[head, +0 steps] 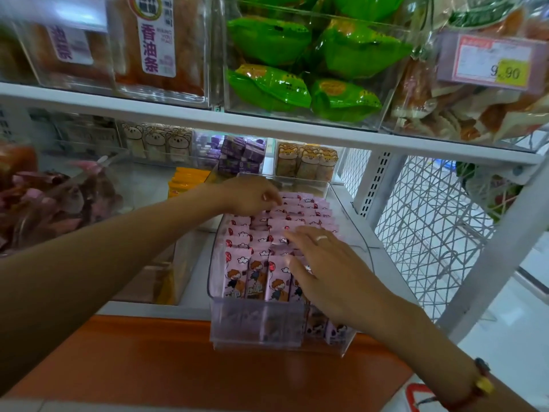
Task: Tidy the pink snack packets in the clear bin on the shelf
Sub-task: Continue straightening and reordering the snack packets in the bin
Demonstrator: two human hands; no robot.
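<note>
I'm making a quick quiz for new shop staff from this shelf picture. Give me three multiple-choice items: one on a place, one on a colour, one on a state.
1. Where is the clear bin of pink snack packets?
A. On the top shelf
B. On the lower shelf, its front past the shelf edge
C. On the floor

2. What colour are the packets in the bin straight above it?
A. Green
B. Blue
C. Black

3. How does the right hand lie?
A. Curled into a fist, clear of the bin
B. Fingers spread flat on the packets
C. Holding the price tag

Answers:
1 B, the bin stands under the white shelf board and juts over the orange ledge.
2 A, the green packets fill the bin above.
3 B, its straight fingers rest on the packet tops, while the left hand reaches to the back rows.
</note>
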